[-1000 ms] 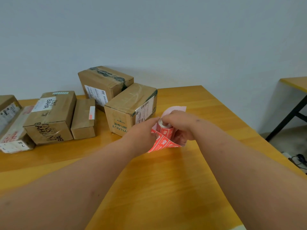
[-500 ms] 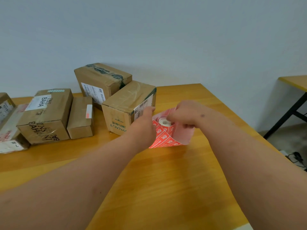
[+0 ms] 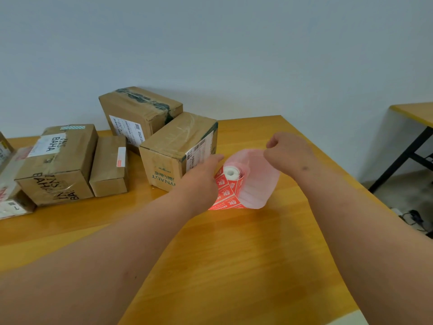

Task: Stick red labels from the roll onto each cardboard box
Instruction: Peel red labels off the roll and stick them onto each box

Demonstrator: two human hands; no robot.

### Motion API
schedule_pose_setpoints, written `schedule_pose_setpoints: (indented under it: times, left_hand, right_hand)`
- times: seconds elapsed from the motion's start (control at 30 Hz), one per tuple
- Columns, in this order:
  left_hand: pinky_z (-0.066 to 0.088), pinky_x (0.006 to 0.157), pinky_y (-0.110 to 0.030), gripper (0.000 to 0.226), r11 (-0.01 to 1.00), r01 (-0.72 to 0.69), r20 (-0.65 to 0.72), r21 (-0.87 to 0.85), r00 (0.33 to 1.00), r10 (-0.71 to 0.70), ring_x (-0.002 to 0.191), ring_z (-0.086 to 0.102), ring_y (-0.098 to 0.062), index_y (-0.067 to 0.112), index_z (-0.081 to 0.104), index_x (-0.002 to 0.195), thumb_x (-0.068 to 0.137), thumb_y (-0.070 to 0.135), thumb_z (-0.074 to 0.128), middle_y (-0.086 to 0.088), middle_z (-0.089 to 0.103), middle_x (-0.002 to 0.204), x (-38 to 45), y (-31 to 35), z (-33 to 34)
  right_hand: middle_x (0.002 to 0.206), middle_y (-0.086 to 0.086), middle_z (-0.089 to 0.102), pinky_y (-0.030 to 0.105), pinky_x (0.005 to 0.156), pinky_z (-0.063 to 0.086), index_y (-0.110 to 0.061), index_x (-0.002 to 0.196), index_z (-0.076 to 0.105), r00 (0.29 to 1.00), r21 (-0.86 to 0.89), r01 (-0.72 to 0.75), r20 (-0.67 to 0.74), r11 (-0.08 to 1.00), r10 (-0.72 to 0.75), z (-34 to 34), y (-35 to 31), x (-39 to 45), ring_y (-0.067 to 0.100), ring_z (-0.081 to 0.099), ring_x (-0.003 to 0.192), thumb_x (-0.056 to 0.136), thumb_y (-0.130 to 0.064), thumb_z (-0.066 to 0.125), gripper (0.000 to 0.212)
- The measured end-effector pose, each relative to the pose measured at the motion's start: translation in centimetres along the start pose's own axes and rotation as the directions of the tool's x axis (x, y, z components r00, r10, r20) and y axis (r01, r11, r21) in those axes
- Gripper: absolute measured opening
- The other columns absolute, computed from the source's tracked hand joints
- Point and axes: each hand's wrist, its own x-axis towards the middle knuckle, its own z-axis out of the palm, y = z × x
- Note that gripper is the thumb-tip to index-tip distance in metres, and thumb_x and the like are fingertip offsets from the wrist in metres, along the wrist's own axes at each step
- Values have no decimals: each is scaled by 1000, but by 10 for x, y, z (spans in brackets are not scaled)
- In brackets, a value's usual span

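Your label roll (image 3: 232, 174) stands on end on the table (image 3: 234, 254), its white core pointing up, just right of the nearest cardboard box (image 3: 173, 152).
Your left hand (image 3: 201, 177) covers the roll's left side, so its grip is unclear; your right hand (image 3: 289, 153) pinches the pale backing strip (image 3: 260, 184) peeling rightward. The label print is too small to read.

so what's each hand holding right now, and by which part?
Right hand pinches the top edge of the pink backing strip pulled off the label roll. Left hand is at the roll's left side; its grip is hidden.
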Motion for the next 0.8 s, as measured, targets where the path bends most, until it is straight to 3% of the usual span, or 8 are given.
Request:
schedule_pose_setpoints:
  times: [0.13,0.2,0.3,0.47,0.6,0.67,0.73,0.8]
  left_hand:
    - [52,86,-34,56,999,-41,10,-33,999,41,106,57,-14,33,29,149,99,9,36,-2,56,131,-4,-1,-3]
    - [48,88,-31,53,998,-66,11,-23,998,67,108,54,-13,30,28,150,100,14,36,-2,52,137,-6,-2,-3]
    - [46,101,-39,55,996,-92,14,-18,996,92,122,51,-18,30,25,151,99,28,41,-1,47,144,-9,-3,-1]
    - [38,100,-29,80,991,-130,34,25,991,129,129,44,-15,30,19,152,87,48,64,5,40,147,-13,-3,-2]
    - [41,107,-42,102,998,-64,73,17,995,62,132,43,-20,30,12,153,76,47,76,3,36,152,-11,-1,-2]
    - [41,108,-44,105,999,-44,82,12,996,43,132,43,-21,31,10,154,75,44,79,2,35,152,-9,2,-2]
    - [42,107,-42,106,999,-49,89,18,995,47,130,45,-20,30,10,154,75,40,80,2,35,152,-9,5,-2]
    - [42,106,-42,104,998,-65,90,16,994,64,129,45,-20,29,10,154,76,37,79,2,34,152,-8,8,-2]
  right_hand:
    - [114,8,61,33,71,48,-18,100,66,1000,-182,20,-20,983,-24,7,9,1,29,59,98,86,-13,44,27]
    - [121,9,53,38,81,49,-21,104,65,999,-228,-1,-52,974,-11,9,10,-1,31,52,109,87,-17,44,28]
    - [126,8,47,41,93,42,-23,118,57,1000,-309,-20,-8,951,19,9,11,-3,32,42,120,87,-22,46,33]
    - [110,3,62,39,84,51,-23,116,55,993,-389,-13,107,921,59,6,12,-6,25,58,98,87,-12,42,34]
    - [101,5,62,36,75,52,-17,111,59,994,-277,2,106,961,29,7,12,-6,25,58,91,87,-9,41,31]
    - [107,6,63,35,75,49,-15,114,60,995,-168,3,95,986,13,5,9,-4,27,58,96,88,-8,42,32]
    - [108,7,61,35,77,49,-12,116,58,997,22,-25,69,999,23,1,3,-3,27,59,98,87,-5,44,34]
    - [97,5,58,31,65,50,-13,114,54,996,243,-74,68,967,59,-3,-4,-2,24,64,81,87,-3,42,31]
